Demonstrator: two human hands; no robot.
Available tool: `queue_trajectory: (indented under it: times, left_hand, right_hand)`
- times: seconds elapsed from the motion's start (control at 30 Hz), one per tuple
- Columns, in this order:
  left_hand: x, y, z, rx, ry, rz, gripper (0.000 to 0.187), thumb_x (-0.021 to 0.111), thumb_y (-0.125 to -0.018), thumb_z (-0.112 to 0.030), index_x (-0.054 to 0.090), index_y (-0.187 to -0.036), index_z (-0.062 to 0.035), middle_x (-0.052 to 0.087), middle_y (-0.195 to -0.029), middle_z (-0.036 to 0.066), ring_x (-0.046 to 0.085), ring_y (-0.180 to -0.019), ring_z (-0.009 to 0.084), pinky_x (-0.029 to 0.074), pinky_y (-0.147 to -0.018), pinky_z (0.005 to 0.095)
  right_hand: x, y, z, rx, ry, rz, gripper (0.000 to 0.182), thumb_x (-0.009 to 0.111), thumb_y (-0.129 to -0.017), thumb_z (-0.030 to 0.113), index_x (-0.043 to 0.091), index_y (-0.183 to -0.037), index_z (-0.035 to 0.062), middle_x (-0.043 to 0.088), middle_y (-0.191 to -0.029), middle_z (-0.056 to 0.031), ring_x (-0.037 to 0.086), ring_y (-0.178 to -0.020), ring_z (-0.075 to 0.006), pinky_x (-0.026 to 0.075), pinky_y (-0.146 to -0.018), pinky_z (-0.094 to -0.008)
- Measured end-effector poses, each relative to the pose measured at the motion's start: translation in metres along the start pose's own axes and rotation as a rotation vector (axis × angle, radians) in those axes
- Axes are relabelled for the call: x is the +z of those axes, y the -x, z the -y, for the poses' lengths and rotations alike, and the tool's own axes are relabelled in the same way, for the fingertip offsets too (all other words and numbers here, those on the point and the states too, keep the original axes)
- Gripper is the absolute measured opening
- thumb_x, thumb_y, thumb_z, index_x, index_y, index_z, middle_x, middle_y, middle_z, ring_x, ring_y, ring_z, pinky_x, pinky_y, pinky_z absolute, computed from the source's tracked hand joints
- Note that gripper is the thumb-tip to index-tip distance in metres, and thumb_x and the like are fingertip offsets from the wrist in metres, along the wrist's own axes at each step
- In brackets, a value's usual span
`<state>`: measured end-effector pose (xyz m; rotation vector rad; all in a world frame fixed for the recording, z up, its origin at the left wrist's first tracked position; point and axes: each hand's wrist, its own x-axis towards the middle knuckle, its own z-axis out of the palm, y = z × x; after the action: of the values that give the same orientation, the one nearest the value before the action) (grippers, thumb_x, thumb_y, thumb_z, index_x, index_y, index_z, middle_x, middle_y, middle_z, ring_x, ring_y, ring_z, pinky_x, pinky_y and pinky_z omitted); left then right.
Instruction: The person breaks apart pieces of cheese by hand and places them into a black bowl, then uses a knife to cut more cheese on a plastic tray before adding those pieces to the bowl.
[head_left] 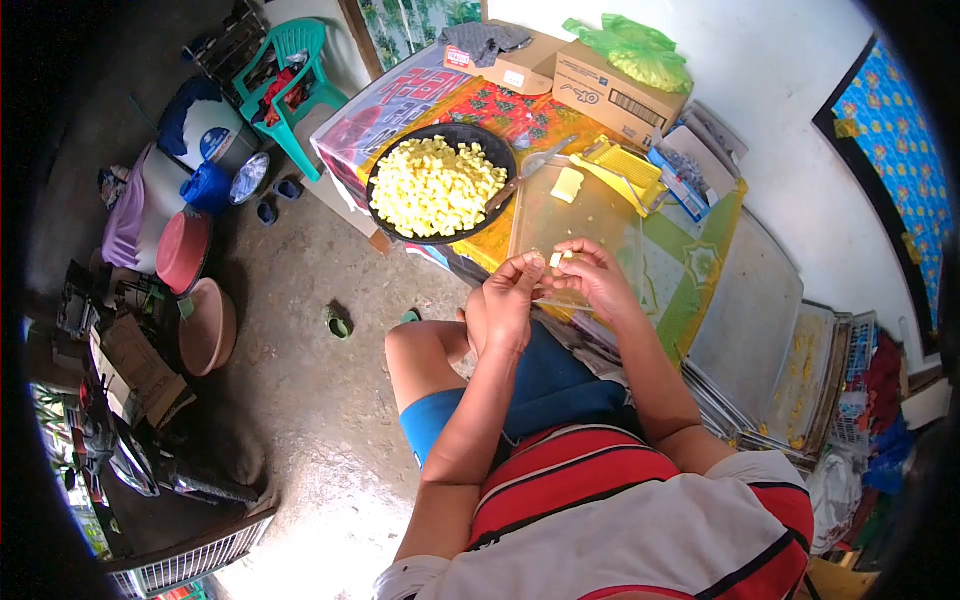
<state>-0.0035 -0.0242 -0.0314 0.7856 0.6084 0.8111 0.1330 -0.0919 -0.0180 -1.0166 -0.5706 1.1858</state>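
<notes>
- right hand [604, 287]: grip pinching a small pale-yellow piece [556, 259] between thumb and fingertips, over the near part of the translucent board [605, 220].
- left hand [508, 300]: thumb and fingers drawn together, just left of the piece; whether this grip holds anything cannot be told.
- principal relation: the piece lies between the two hands, within the right grip and near the left thumb; its long axis is too small to tell.
- black round tray [501, 152], heaped with pale-yellow cubes [437, 188]: ahead and to the left of both grips, nearer the left hand, on the cloth-covered bench [690, 262].
- yellow slab [567, 185]: flat on the board, ahead of the piece, nearer the right fingertips.
- knife [503, 194]: handle at the tray's right rim, blade slanting away rightward.
</notes>
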Motion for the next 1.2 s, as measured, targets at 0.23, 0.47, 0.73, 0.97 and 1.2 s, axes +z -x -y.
queue_trajectory:
  times: [0.23,0.47,0.73,0.97,1.2]
  left_hand:
    - [0.010,0.008,-0.008,0.082,-0.076,0.026,0.017,0.063,-0.088,-0.014,0.061,-0.099,-0.0016,0.065,-0.084,0.006,0.063,-0.071,0.0125,0.049,-0.061,0.0239]
    - [0.008,0.008,-0.005,0.110,-0.140,-0.040,0.018,0.064,-0.086,-0.014,0.064,-0.099,-0.0009,0.065,-0.086,0.003,0.058,-0.072,0.0085,0.049,-0.061,0.0227]
    - [0.012,0.013,-0.012,0.141,-0.260,0.065,0.020,0.066,-0.085,-0.013,0.065,-0.101,-0.0001,0.065,-0.088,0.003,0.056,-0.073,0.0068,0.047,-0.063,0.0216]
    - [0.009,0.014,-0.013,0.169,-0.340,0.081,0.019,0.066,-0.086,-0.013,0.066,-0.101,-0.0009,0.065,-0.088,0.002,0.055,-0.072,0.0065,0.046,-0.063,0.0210]
    - [0.007,0.013,-0.014,0.261,-0.393,0.096,0.017,0.065,-0.086,-0.013,0.065,-0.096,0.0005,0.061,-0.080,-0.001,0.051,-0.067,0.0055,0.044,-0.062,0.0210]
  right_hand:
    - [0.002,0.005,0.006,-0.007,-0.014,-0.014,0.026,0.059,-0.083,-0.001,0.056,-0.109,-0.0029,0.058,-0.102,-0.0111,0.065,-0.087,-0.0236,0.055,-0.080,-0.0324]
    - [0.001,0.005,0.004,-0.106,0.110,-0.038,0.024,0.065,-0.080,0.000,0.059,-0.103,-0.0014,0.059,-0.099,-0.0061,0.062,-0.080,-0.0145,0.053,-0.072,-0.0266]
    - [0.000,0.008,0.006,-0.189,0.237,0.012,0.023,0.068,-0.079,-0.001,0.060,-0.100,-0.0005,0.062,-0.094,-0.0039,0.061,-0.076,-0.0103,0.051,-0.071,-0.0234]
    - [0.005,0.009,0.007,-0.220,0.256,0.039,0.023,0.067,-0.079,-0.001,0.061,-0.101,-0.0009,0.063,-0.095,-0.0043,0.061,-0.080,-0.0091,0.050,-0.072,-0.0225]
    - [0.009,0.011,0.009,-0.326,0.374,0.063,0.021,0.067,-0.080,-0.001,0.062,-0.100,-0.0015,0.064,-0.096,-0.0043,0.059,-0.084,-0.0077,0.049,-0.073,-0.0220]
